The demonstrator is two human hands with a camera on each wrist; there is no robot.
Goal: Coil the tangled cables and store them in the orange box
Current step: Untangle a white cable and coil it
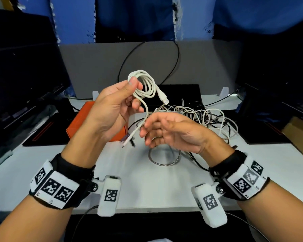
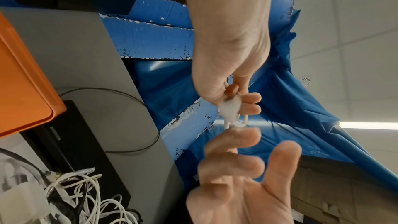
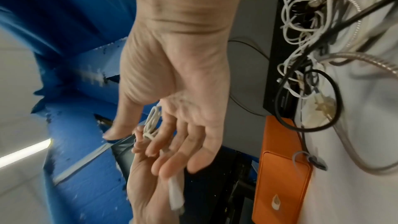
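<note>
My left hand (image 1: 135,92) is raised over the white desk (image 1: 147,189) and pinches a coiled white cable (image 1: 143,84) between thumb and fingers. The cable's USB plug (image 1: 164,100) sticks out to the right, and its tail (image 1: 143,119) hangs down to a small plug. Just under it, my right hand (image 1: 147,130) hovers with loose, spread fingers beside the tail; contact is unclear. The orange box (image 1: 77,123), lid closed, lies behind my left wrist. The tangled cables (image 1: 205,116) lie behind my right hand. The left wrist view shows the coil (image 2: 230,108) in my left hand (image 2: 234,94).
A silver flexible hose (image 1: 164,163) loops on the desk under my right hand. A flat black device (image 1: 180,93) and a grey divider (image 1: 94,67) stand behind the tangle. Dark monitors (image 1: 21,67) flank the desk, and a cardboard box (image 1: 299,135) sits at the right.
</note>
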